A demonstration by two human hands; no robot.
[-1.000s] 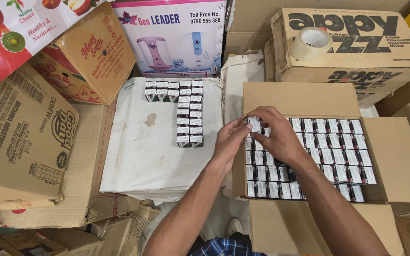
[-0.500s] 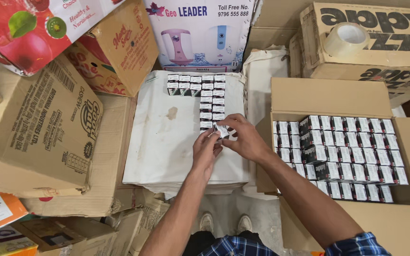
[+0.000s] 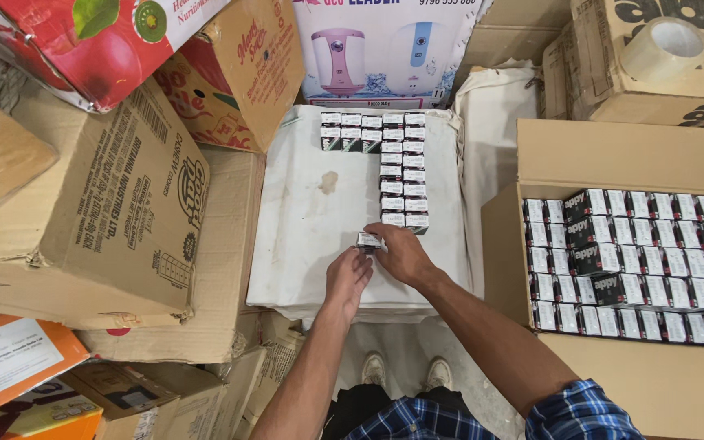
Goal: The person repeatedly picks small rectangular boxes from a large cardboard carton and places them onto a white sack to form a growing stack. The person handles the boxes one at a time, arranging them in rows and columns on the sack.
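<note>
Several big cardboard cartons (image 3: 116,204) heaped from nine to eleven o'clock, one red fruit-printed carton (image 3: 83,41) on top at eleven. At twelve, propped upright, a white carton showing a pink and a blue water heater (image 3: 380,49). At three o'clock, an open brown carton (image 3: 621,155) packed tight with rows of small drink packs (image 3: 629,269), mostly white-topped, a few dark ones among them. At one to two o'clock, another printed carton (image 3: 694,73) bearing a roll of clear packing tape (image 3: 666,49). Dead centre, a white cloth-wrapped bundle (image 3: 319,228), faintly stained, serving as a flat surface. On it, toward twelve, an L-shaped layout of small packs (image 3: 401,167): a short row across the top, a double column running down. Just below that column, at its six o'clock end, one small pack (image 3: 368,240) pinched between both hands. Right hand (image 3: 405,254) closed on the pack from its three o'clock side, fingers curled. Left hand (image 3: 349,277) at seven o'clock of the pack, fingertips touching its near edge, fingers nearly straight. At six o'clock, a blue checked sleeve (image 3: 580,411) and two pale shoes (image 3: 405,371) on the floor.
</note>
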